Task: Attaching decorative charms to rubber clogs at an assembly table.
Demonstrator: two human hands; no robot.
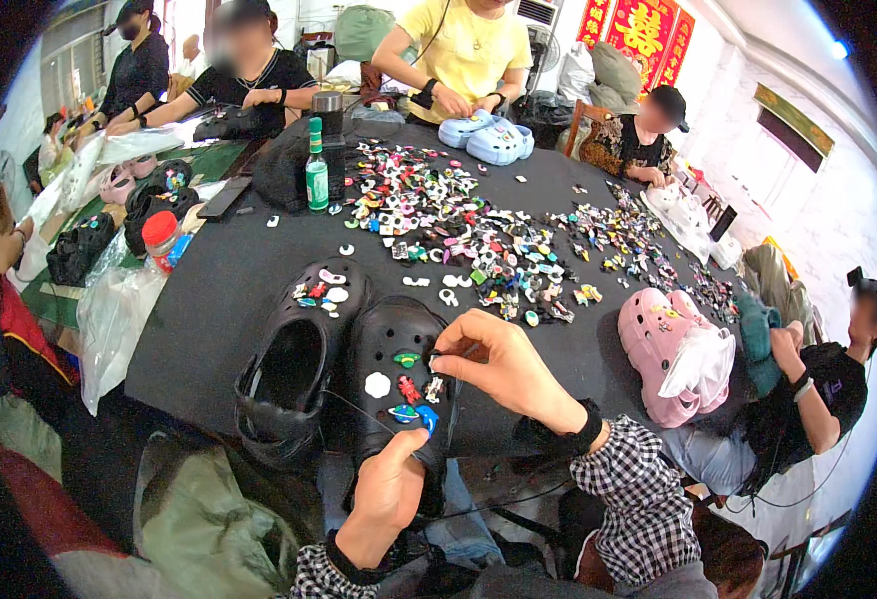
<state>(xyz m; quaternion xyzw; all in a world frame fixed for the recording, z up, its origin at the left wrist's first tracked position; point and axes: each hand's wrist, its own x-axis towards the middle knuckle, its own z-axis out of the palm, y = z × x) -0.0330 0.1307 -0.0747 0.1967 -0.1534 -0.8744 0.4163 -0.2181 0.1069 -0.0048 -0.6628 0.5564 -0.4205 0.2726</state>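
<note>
My left hand grips a black clog at its open heel end, the thumb lying on the upper beside a blue dolphin-like charm. Several other charms sit on the same upper: a green one, a white flower-shaped one, a red figure, a blue planet-like one and a black-and-white one. Above that last charm, my right hand pinches thumb and finger together at the clog's right side. What lies between the fingertips is too small to make out.
A second black clog with charms stands left. Loose charms spread over the dark table. A green-capped bottle stands beyond; pink clogs lie right. Several people work around the table, one handling light-blue clogs.
</note>
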